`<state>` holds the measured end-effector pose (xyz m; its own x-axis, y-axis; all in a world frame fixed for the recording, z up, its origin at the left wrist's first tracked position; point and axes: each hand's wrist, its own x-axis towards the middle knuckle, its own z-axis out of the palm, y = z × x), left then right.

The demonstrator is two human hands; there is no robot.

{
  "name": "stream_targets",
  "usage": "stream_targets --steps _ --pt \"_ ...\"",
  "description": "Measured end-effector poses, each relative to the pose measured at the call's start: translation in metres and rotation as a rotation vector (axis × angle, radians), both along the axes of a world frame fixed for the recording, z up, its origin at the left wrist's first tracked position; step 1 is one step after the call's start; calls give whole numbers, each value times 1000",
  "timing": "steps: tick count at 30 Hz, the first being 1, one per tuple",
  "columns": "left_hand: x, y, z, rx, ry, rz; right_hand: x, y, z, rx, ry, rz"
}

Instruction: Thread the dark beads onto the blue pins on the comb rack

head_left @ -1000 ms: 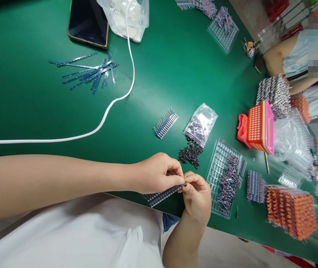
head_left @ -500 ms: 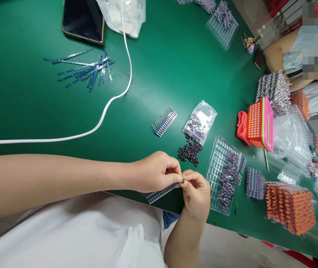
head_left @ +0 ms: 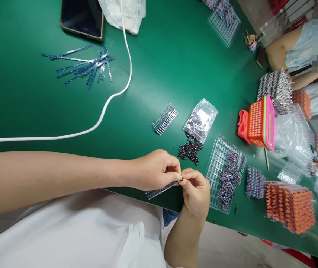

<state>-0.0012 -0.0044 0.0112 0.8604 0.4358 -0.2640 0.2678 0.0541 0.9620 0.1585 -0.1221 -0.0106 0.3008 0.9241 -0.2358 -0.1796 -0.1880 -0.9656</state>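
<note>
My left hand point(head_left: 156, 170) is closed on a long strip of small taped parts point(head_left: 159, 190) at the near edge of the green table point(head_left: 175, 59). My right hand point(head_left: 196, 190) meets it, thumb and fingers pinched at the strip's right end; whatever small piece they hold is hidden. Just beyond the hands lies a heap of small black beads point(head_left: 190, 150) spilling from a clear bag point(head_left: 200, 120). A shorter strip of parts point(head_left: 164, 119) lies to the left of the bag. A clear tray point(head_left: 224, 173) with several parts sits right of my right hand.
A white cable point(head_left: 111, 97) crosses the table from the left. Blue cut strips point(head_left: 83, 67), a phone point(head_left: 82, 16) and a plastic bag point(head_left: 127, 13) lie at the back. A pink and orange basket point(head_left: 260, 122), orange part stacks point(head_left: 289, 206) and another person point(head_left: 295, 56) are at right.
Both hands stay pinched together at the strip's right end with only slight finger movement. The view has shifted a little, so the table items appear slightly higher.
</note>
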Motion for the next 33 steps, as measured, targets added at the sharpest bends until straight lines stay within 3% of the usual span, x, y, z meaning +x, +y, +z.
stream_targets --steps 10,18,24,33 --pt "1 -1 1 12 2 -27 2 0 1 -62 61 52" --pt "1 1 -2 52 2 19 -3 0 1 -33 -11 -24" --pt "3 3 4 -94 -32 124 -2 -1 -1 -18 -11 -118" --pt "2 2 7 -280 -82 220 -2 -2 1 -20 23 -103"
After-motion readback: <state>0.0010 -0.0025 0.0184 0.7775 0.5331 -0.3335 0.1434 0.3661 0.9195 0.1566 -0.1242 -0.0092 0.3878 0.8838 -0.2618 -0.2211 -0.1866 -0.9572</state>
